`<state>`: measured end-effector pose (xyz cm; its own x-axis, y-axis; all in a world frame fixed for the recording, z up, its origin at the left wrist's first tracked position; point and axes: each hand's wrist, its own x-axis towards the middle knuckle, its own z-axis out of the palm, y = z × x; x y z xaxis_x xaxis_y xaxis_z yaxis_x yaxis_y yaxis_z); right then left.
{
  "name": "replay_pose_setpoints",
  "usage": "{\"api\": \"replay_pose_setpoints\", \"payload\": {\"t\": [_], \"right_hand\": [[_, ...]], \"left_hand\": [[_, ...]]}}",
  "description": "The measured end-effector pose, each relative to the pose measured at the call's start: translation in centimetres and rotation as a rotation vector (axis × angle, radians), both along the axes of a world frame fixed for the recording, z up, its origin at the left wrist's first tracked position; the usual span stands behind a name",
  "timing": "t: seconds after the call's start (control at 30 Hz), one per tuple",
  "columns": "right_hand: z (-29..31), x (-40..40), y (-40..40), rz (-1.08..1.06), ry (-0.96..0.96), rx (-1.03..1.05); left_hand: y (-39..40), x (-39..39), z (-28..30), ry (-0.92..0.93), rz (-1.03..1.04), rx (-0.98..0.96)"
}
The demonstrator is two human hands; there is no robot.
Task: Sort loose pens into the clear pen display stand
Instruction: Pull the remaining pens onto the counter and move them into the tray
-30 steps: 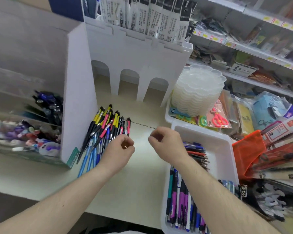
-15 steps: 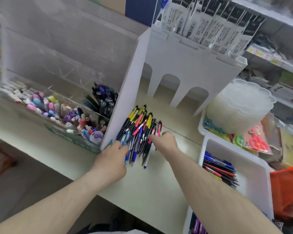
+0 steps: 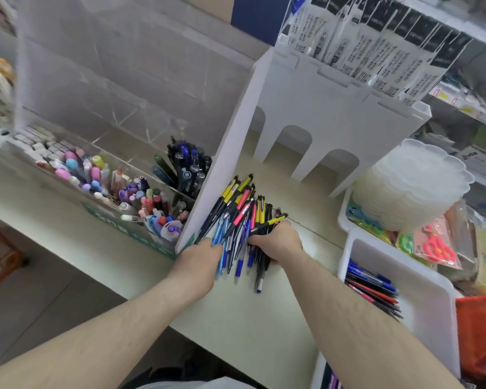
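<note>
We have both hands on the pile of loose pens [image 3: 237, 217], which lies on the table [image 3: 264, 318] against the white divider panel [image 3: 222, 164]. Our left hand [image 3: 199, 259] cups the pile's near-left edge, and our right hand [image 3: 275, 242] curls round the pens on its right side. The pens' long axes run away from us, up and slightly right. The clear display stand [image 3: 104, 130] sits to the left, beyond the panel, nearer our left hand. There are too many pens to count: several dozen, we judge.
</note>
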<state>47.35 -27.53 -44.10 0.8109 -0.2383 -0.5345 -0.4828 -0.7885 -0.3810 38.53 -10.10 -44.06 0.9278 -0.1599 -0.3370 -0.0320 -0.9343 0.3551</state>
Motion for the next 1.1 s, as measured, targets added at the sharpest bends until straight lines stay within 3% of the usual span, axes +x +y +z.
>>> {"api": "replay_pose_setpoints", "payload": {"t": [0.3,0.63,1.1], "right_hand": [[0.7,-1.7,-1.1,-0.012,0.081,-0.097],[-0.4,-3.1,1.1,-0.058,0.021,-0.114],[0.3,-4.6,0.5,0.086,-0.022,-0.197]], "left_hand": [[-1.0,1.9,-1.6,-0.114,0.030,-0.112],[-1.8,0.7,-1.4,-0.258,0.039,-0.135],[-2.2,1.2,-1.4,-0.224,0.040,-0.172]]}}
